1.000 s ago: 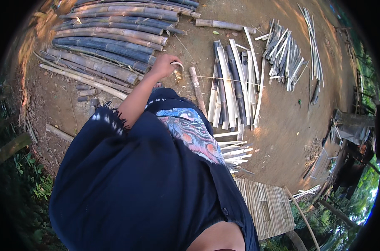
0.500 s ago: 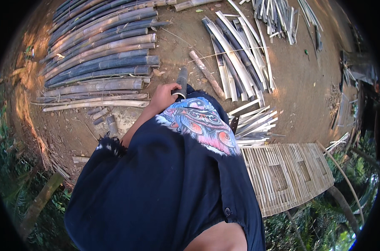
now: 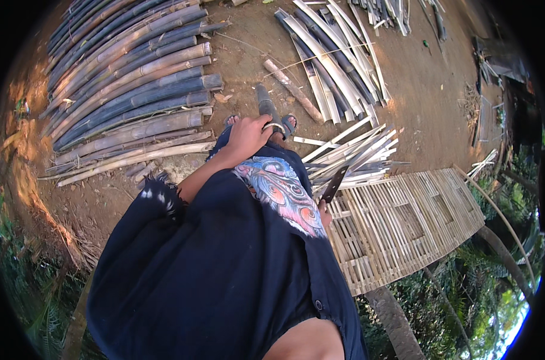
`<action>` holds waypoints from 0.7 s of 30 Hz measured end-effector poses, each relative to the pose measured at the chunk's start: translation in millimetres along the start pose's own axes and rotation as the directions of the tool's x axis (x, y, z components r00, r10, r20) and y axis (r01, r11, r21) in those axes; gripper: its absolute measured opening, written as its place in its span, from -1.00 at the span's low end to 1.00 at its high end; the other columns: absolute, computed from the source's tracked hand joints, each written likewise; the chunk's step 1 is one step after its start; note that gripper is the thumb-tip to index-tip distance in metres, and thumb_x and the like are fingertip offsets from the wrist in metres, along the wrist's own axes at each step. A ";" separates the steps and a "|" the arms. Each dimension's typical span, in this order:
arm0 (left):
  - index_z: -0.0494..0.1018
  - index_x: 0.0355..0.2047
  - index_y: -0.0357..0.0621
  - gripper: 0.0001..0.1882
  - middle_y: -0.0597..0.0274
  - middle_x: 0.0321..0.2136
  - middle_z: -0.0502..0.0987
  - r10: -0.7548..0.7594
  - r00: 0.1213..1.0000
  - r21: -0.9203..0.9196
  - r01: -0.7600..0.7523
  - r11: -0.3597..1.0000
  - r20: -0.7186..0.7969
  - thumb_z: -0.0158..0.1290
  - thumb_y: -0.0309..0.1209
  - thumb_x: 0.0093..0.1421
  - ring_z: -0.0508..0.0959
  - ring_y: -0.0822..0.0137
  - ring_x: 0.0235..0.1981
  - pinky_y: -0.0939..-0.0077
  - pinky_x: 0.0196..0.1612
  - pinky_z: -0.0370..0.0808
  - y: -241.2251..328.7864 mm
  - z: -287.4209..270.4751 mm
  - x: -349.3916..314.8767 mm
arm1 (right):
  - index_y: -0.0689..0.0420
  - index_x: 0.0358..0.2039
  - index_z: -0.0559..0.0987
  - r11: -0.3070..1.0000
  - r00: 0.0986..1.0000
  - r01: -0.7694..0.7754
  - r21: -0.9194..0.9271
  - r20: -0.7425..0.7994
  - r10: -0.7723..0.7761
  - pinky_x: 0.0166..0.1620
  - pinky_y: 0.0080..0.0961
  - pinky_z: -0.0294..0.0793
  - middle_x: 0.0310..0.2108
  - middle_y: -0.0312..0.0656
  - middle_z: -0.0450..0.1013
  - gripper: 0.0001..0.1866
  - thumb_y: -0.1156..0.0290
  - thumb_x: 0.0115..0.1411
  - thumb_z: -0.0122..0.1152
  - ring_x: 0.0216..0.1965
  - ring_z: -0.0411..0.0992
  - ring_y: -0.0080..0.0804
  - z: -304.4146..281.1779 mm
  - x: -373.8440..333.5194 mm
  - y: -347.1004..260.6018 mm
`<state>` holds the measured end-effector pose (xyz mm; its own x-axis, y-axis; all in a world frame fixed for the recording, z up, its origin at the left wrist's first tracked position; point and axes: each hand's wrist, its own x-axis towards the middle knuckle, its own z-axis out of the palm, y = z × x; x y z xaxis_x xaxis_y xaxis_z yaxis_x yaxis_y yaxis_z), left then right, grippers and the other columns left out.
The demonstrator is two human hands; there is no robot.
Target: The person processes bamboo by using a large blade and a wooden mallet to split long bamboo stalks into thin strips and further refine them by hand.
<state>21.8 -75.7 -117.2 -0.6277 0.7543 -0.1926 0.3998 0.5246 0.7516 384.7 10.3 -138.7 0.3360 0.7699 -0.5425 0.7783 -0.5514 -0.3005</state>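
The dark bamboo piece [image 3: 265, 103] is in front of the person, between the two sandalled feet, on the brown ground or just above it; from where I stand I cannot tell which. Its open, pale-rimmed end is turned toward the person, and the other end points away. At this rim is the left hand [image 3: 248, 139], with the fingers closed over the edge, so it is holding the piece. One sandal [image 3: 289, 124] is just at the right of the bamboo piece.

To the right of the piece and nearer to the person, I see the right hand [image 3: 325, 215], partly covered by the dark garment [image 3: 212, 258]. It is closed on the dark handle of a long knife [image 3: 335, 185], whose blade points away, over pale strips [image 3: 326, 149].

Near the bamboo piece, a little beyond it on the right, lies a brown pole [image 3: 293, 90]. Farther in the same direction are long split slats [image 3: 323, 51]. At the left of the piece, many bamboo poles [image 3: 146, 90] lie side by side. Well to its right, and nearer to the person, there is a slatted bamboo panel [image 3: 413, 225].
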 end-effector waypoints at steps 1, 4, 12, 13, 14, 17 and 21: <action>0.59 -0.15 -0.18 -0.70 -0.11 -0.37 0.63 0.023 0.999 -0.005 -0.023 1.000 -0.030 0.20 -0.31 0.13 0.63 -0.09 -0.36 0.13 -0.28 0.57 -3.4 2.7 0.7 | 0.27 -0.48 0.45 0.998 0.999 0.040 0.046 -0.032 -0.039 -0.69 -0.46 0.28 -0.72 -0.18 0.38 -0.49 0.02 0.29 0.25 -0.76 0.35 -0.46 -0.3 -6.8 -9.9; 0.58 -0.24 -0.20 -0.74 -0.14 -0.50 0.60 0.048 0.994 0.008 -0.048 0.999 -0.101 0.17 -0.28 0.16 0.62 -0.15 -0.43 0.04 -0.34 0.56 -9.3 3.1 7.4 | 0.25 -0.47 0.46 0.926 0.964 0.256 0.277 -0.004 -0.265 -0.67 -0.49 0.28 -0.73 -0.26 0.35 -0.53 0.06 0.31 0.24 -0.74 0.32 -0.52 5.0 -17.2 -38.4; 0.62 -0.29 -0.26 -0.70 -0.17 -0.53 0.59 -0.002 0.995 -0.051 -0.003 0.999 -0.099 0.21 -0.24 0.14 0.63 -0.13 -0.43 0.11 -0.31 0.57 -1.0 -9.9 37.7 | 0.25 0.13 0.44 0.698 0.710 0.544 0.465 0.188 -0.679 -0.58 -0.66 0.25 -0.63 -0.40 0.36 -0.64 0.35 0.40 0.11 -0.65 0.29 -0.71 20.4 -121.1 -169.8; 0.64 -0.25 -0.27 -0.68 -0.18 -0.51 0.60 -0.015 0.996 -0.053 0.011 0.999 -0.083 0.22 -0.25 0.13 0.64 -0.12 -0.44 0.15 -0.30 0.58 2.7 -11.3 37.6 | 0.26 0.10 0.48 0.682 0.668 0.580 0.445 0.219 -0.711 -0.56 -0.61 0.30 -0.63 -0.35 0.41 -0.65 0.34 0.40 0.13 -0.64 0.32 -0.68 28.6 -120.8 -171.3; 0.64 -0.25 -0.27 -0.68 -0.19 -0.52 0.59 -0.005 0.996 -0.045 0.001 0.999 -0.085 0.22 -0.25 0.13 0.64 -0.12 -0.44 0.15 -0.31 0.57 4.1 -14.1 36.2 | 0.24 0.04 0.51 0.658 0.646 0.622 0.424 0.198 -0.737 -0.58 -0.63 0.28 -0.64 -0.37 0.39 -0.69 0.32 0.41 0.12 -0.65 0.31 -0.69 39.0 -125.7 -174.6; 0.64 -0.25 -0.26 -0.68 -0.21 -0.55 0.57 0.025 0.994 -0.027 -0.027 0.999 -0.103 0.24 -0.25 0.12 0.63 -0.13 -0.46 0.15 -0.33 0.57 3.1 -23.1 31.6 | 0.22 -0.05 0.55 0.611 0.591 0.713 0.344 0.173 -0.788 -0.53 -0.56 0.33 -0.62 -0.26 0.41 -0.72 0.28 0.40 0.13 -0.62 0.37 -0.60 54.3 -143.9 -183.1; 0.64 -0.30 -0.28 -0.70 -0.21 -0.59 0.55 0.044 0.990 -0.022 -0.047 0.999 -0.132 0.25 -0.26 0.11 0.62 -0.15 -0.49 0.13 -0.37 0.56 -7.2 -32.1 30.1 | 0.25 0.00 0.55 0.542 0.514 0.800 0.258 0.172 -0.840 -0.35 -0.31 0.52 -0.48 0.09 0.56 -0.66 0.28 0.34 0.20 -0.47 0.60 -0.10 61.0 -154.6 -189.6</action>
<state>-21.4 -69.4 -108.1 -0.6925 0.7176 -0.0744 0.4142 0.4799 0.7734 152.8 -23.8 -45.7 -0.5727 0.8037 -0.1615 0.5540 0.2342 -0.7989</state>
